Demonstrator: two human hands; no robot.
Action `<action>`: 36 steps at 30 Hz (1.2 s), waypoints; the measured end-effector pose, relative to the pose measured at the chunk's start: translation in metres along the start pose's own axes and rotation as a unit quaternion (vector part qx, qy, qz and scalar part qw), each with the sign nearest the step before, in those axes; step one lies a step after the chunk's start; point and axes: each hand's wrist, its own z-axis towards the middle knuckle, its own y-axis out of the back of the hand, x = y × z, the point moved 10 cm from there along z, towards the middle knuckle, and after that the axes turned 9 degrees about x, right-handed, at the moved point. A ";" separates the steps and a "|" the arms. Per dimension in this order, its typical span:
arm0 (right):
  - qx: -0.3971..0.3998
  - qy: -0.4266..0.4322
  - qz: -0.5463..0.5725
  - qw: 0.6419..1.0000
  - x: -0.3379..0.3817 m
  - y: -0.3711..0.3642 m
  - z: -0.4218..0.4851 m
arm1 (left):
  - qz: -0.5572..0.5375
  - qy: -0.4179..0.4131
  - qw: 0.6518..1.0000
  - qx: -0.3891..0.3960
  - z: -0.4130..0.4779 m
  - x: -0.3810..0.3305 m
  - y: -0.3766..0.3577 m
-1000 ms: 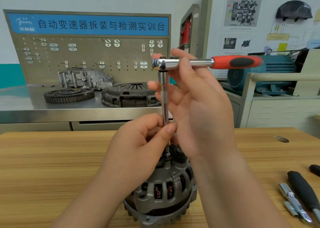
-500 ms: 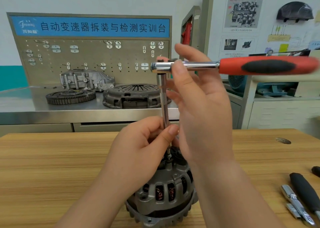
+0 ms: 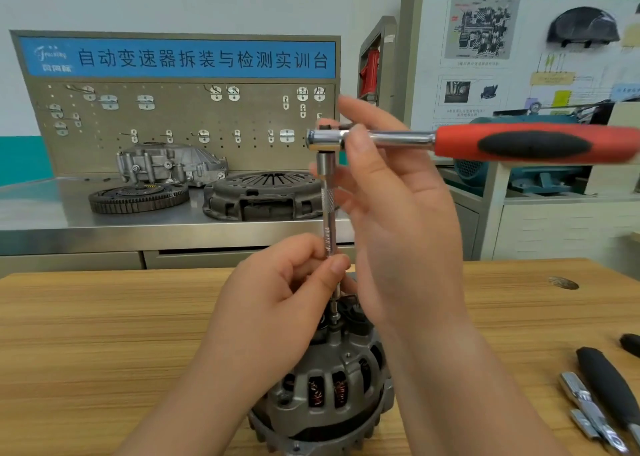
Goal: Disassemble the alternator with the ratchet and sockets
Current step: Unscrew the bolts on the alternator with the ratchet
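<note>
A grey alternator [image 3: 329,393] stands on the wooden table [image 3: 104,334] in front of me, copper windings showing through its slots. A ratchet [image 3: 519,142] with a red and black handle lies level above it, its handle pointing right. From its head a long extension bar [image 3: 328,220] drops straight down onto the alternator's top. My left hand [image 3: 277,303] pinches the lower part of the bar between thumb and fingers. My right hand [image 3: 398,206] holds the ratchet's steel neck near the head, thumb in front, fingers behind. The socket tip is partly hidden by my hands.
Black-handled tools [image 3: 609,390] and chrome pieces [image 3: 588,417] lie at the table's right edge. Behind stands a steel bench [image 3: 52,227] with a flywheel [image 3: 138,197], a clutch cover [image 3: 266,194], a housing [image 3: 166,165] and a pegboard [image 3: 173,123]. A display stand is at the right.
The ratchet handle has swung toward me and to the right, now reaching the frame's right edge. My left hand keeps its pinch on the bar; the alternator stays put.
</note>
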 end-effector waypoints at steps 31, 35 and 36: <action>0.002 0.000 0.009 1.000 0.000 0.000 0.000 | -0.019 0.010 1.000 0.019 0.000 0.003 -0.003; 0.006 -0.074 0.132 0.989 -0.015 0.005 0.002 | -0.004 -0.002 0.999 0.034 0.000 0.000 -0.004; 0.000 -0.071 0.134 0.988 -0.015 0.006 0.002 | 0.008 -0.001 0.999 0.032 0.000 0.000 -0.004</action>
